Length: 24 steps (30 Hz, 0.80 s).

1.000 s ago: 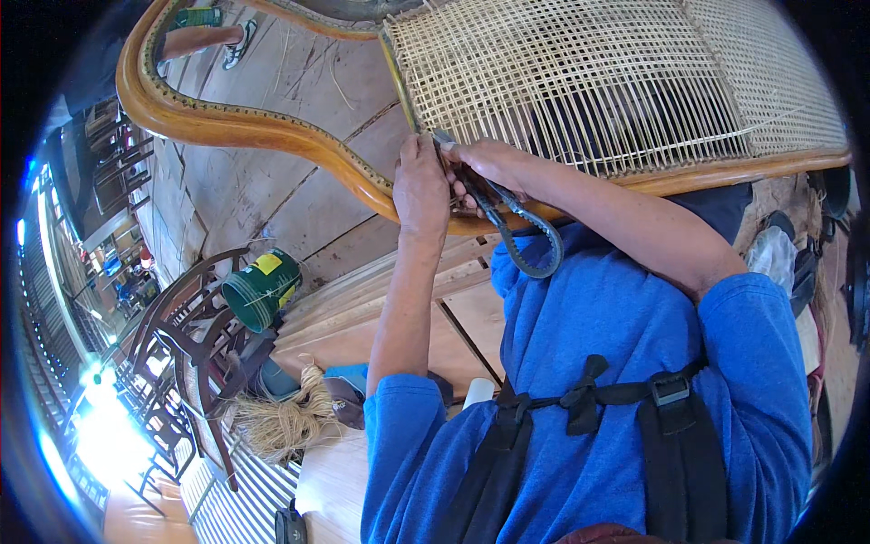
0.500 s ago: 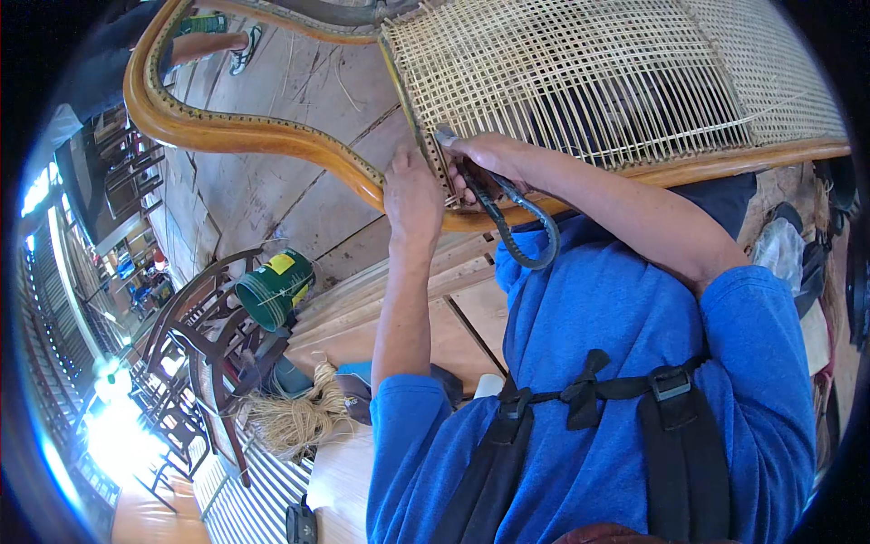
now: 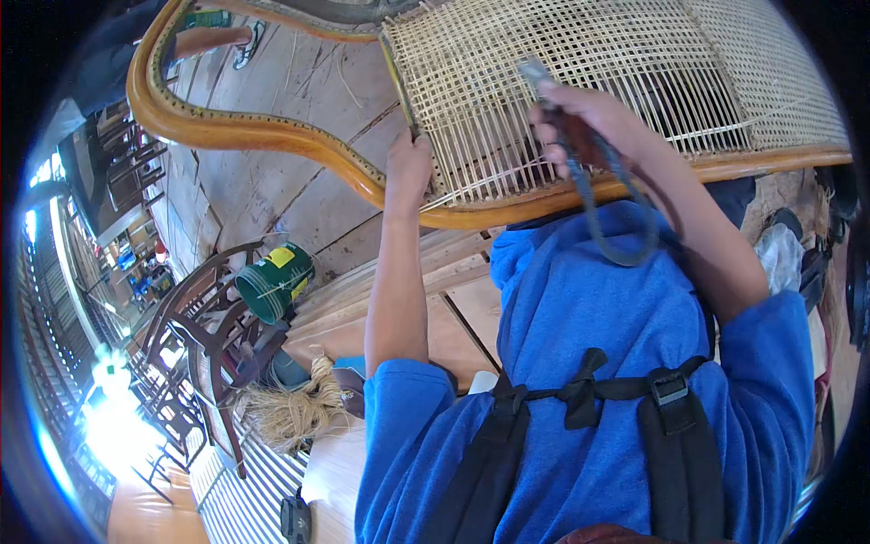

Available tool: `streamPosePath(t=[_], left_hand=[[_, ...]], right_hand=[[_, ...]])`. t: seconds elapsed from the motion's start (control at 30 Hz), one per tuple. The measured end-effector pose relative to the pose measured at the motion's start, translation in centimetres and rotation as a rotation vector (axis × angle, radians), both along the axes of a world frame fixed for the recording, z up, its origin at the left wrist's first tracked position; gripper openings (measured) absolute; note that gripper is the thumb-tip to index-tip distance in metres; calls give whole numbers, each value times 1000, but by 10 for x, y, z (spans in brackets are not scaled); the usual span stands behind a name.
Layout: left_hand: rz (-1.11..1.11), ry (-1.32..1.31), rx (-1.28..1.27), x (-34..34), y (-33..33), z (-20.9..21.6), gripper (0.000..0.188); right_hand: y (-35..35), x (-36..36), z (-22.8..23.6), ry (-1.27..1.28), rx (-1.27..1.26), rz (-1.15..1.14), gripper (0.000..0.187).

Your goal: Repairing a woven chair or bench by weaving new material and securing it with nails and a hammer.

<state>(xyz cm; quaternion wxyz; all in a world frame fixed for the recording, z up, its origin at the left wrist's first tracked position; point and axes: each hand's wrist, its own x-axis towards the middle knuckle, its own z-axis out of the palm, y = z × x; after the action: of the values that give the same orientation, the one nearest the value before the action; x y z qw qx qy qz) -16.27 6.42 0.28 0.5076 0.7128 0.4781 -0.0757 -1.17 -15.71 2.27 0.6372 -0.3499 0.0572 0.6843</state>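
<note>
A curved, varnished wooden chair frame (image 3: 263, 136) lies across the far side, with pale cane webbing (image 3: 507, 100) over its right part. Close to me the webbing shows only strands running one way; farther off it is a woven mesh. My left hand (image 3: 410, 168) is closed on the crossbar (image 3: 399, 86) at the webbing's left edge. My right hand (image 3: 594, 122) hovers over the cane, closed on a hand tool with a grey metal head (image 3: 535, 71) and a dark loop (image 3: 625, 254) hanging from it. Motion blur hides the tool's exact kind.
A green bucket (image 3: 275, 283) sits among dark wooden chair frames (image 3: 195, 344) on the left. Below it lies a bundle of loose fibre (image 3: 294, 412). Wooden boards (image 3: 390, 281) run beneath the frame. Another person's leg (image 3: 213, 39) shows at the upper left.
My right hand has lifted away from the crossbar and moved right over the cane, carrying the tool. My left hand stays at the crossbar, slightly higher up.
</note>
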Motion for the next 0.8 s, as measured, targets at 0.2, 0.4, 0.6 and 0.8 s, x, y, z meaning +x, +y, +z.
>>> streamPosePath(t=[0.2, 0.4, 0.6, 0.8], left_hand=[[414, -196, -490, -13, 17, -13, 26], [314, -205, -566, -13, 19, -20, 25], [448, -241, -602, -12, 17, -14, 24], [404, -232, -516, -12, 13, -17, 24]], right_hand=[[-99, 27, 47, -276, -227, -184, 37], [-219, 20, 59, -424, -247, -371, 41], [-295, -22, 35, -452, -499, -374, 37], [-330, -54, 7, -284, -617, -333, 32]])
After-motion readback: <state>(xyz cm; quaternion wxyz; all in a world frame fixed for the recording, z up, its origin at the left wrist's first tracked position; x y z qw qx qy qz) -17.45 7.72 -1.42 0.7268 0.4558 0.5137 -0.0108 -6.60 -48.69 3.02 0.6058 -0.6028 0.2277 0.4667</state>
